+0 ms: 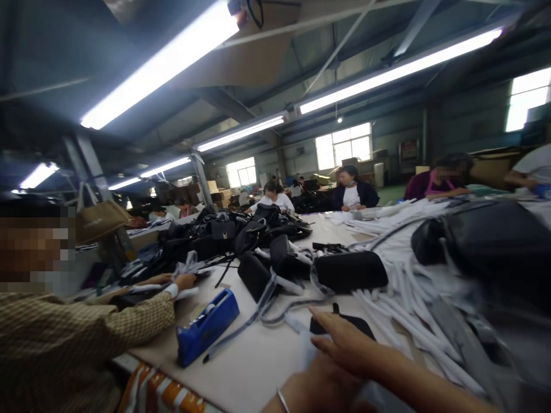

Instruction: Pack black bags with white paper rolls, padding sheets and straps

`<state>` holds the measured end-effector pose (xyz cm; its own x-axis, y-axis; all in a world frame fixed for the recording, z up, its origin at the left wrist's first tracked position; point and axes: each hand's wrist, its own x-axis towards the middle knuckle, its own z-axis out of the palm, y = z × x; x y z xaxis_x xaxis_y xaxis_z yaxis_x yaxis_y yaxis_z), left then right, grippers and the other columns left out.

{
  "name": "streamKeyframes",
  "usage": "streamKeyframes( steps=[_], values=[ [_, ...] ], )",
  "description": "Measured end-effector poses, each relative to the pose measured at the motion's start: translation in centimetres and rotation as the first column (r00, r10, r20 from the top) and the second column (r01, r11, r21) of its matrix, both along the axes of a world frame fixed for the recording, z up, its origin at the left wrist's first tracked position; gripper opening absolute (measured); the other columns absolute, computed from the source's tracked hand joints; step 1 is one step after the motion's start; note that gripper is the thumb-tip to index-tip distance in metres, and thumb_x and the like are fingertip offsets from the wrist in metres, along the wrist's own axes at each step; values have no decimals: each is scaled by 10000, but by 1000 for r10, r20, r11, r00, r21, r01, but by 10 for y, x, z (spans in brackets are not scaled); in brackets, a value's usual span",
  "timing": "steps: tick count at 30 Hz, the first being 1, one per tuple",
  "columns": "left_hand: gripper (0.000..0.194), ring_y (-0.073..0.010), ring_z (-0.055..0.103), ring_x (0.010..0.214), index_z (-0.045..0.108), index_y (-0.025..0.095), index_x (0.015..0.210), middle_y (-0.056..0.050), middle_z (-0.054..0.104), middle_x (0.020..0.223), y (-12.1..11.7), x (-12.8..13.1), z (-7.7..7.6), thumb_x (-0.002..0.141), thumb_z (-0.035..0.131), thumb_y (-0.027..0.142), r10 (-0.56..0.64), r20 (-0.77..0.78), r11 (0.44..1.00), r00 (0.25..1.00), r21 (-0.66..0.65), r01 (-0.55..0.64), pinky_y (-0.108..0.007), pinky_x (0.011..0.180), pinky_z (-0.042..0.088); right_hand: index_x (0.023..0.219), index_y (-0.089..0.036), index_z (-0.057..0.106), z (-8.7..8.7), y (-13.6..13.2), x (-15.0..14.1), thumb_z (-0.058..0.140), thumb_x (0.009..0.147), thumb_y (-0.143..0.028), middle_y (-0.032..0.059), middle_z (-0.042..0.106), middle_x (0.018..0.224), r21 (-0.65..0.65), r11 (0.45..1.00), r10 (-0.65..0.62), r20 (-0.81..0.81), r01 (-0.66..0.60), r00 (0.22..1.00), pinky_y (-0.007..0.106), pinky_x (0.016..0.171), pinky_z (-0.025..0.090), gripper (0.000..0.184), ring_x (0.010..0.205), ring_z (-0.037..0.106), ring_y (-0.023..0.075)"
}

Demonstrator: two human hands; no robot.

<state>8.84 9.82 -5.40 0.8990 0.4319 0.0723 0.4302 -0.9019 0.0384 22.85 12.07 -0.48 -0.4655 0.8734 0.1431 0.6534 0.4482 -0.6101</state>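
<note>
My right hand (344, 342) reaches in from the lower right with its fingers stretched out and apart, over a flat black piece (360, 326) on the table. Beneath and in front of it is my left hand (321, 376), with a bracelet (283, 400) at the wrist; its fingers are blurred and mostly hidden. A pale, translucent sheet-like thing (305, 347) shows beside the fingers, and I cannot make out whether either hand grips it. Just beyond lie a black bag (350, 271) and a grey strap (275, 318).
A blue tape dispenser (209, 327) stands on the table (241, 367) to the left. Black bags (224, 229) are heaped farther back. White strips (413, 304) and a large black bag (503, 246) lie to the right. A co-worker's checked sleeve (142, 321) reaches in at left.
</note>
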Motion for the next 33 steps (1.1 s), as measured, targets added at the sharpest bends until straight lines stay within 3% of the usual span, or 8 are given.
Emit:
streamKeyframes(
  steps=[3, 7, 14, 20, 24, 26, 28, 33],
  values=[
    [640, -348, 386, 1375, 246, 239, 1552, -115, 330, 1584, -10, 5, 10, 982, 366, 504, 58, 3, 994, 998, -91, -58, -512, 1128, 302, 1499, -88, 398, -31, -28, 17, 446, 926, -457, 191, 367, 1550, -112, 994, 41, 179, -21, 983, 502, 1162, 253, 683, 1435, 323, 343],
    [707, -363, 297, 1431, 207, 269, 1558, -121, 293, 1599, -4, 14, 12, 947, 404, 566, 158, -66, 966, 985, -197, -169, -608, 1124, 268, 1543, -74, 284, -42, -40, 46, 329, 954, -579, 184, 263, 1596, -219, 976, 38, 243, 16, 969, 544, 1181, 169, 778, 1474, 231, 339],
    [675, -367, 287, 1442, 253, 301, 1540, -98, 288, 1607, 2, 13, 10, 953, 311, 628, 151, -136, 947, 979, -263, -182, -610, 1113, 271, 1547, -70, 267, -63, -48, 87, 354, 926, -632, 187, 235, 1606, -283, 947, -47, 336, 149, 941, 536, 1176, 195, 842, 1481, 205, 351],
    [683, -376, 287, 1438, 243, 288, 1543, -118, 287, 1604, 2, 14, 11, 954, 297, 631, 153, -157, 950, 976, -249, -189, -618, 1085, 301, 1498, -94, 399, -51, -44, 87, 419, 898, -635, 201, 316, 1573, -169, 973, -64, 455, 157, 888, 623, 1140, 191, 808, 1466, 202, 415],
    [562, -363, 310, 1423, 432, 353, 1439, -78, 319, 1589, 1, 14, 12, 949, 355, 617, 135, -118, 960, 984, -232, -159, -618, 1069, 322, 1476, -94, 439, -39, -35, 71, 428, 900, -633, 190, 307, 1579, -42, 995, -68, 414, 94, 908, 586, 1165, 155, 788, 1481, 155, 401],
    [515, -352, 322, 1413, 489, 370, 1390, -67, 342, 1573, -1, 13, 13, 949, 368, 609, 129, -84, 963, 988, -227, -145, -638, 1076, 306, 1498, -112, 406, -42, -34, 65, 384, 933, -605, 175, 350, 1563, -69, 997, 2, 343, 23, 939, 513, 1168, 218, 751, 1461, 253, 358],
    [560, -352, 329, 1406, 421, 360, 1443, -87, 363, 1557, -3, 12, 13, 942, 384, 608, 133, -58, 960, 989, -240, -143, -659, 1073, 304, 1526, -127, 352, -51, -35, 65, 384, 941, -583, 166, 367, 1557, -123, 992, 61, 300, -24, 952, 476, 1159, 261, 742, 1430, 335, 327],
    [711, -380, 283, 1434, 275, 325, 1528, -114, 323, 1583, -1, 3, 13, 907, 450, 625, 126, -17, 941, 992, -316, -124, -662, 1073, 313, 1551, -125, 283, -70, -39, 78, 381, 920, -643, 160, 263, 1602, -243, 969, 37, 335, 48, 942, 502, 1175, 231, 822, 1468, 259, 327]
  ],
)
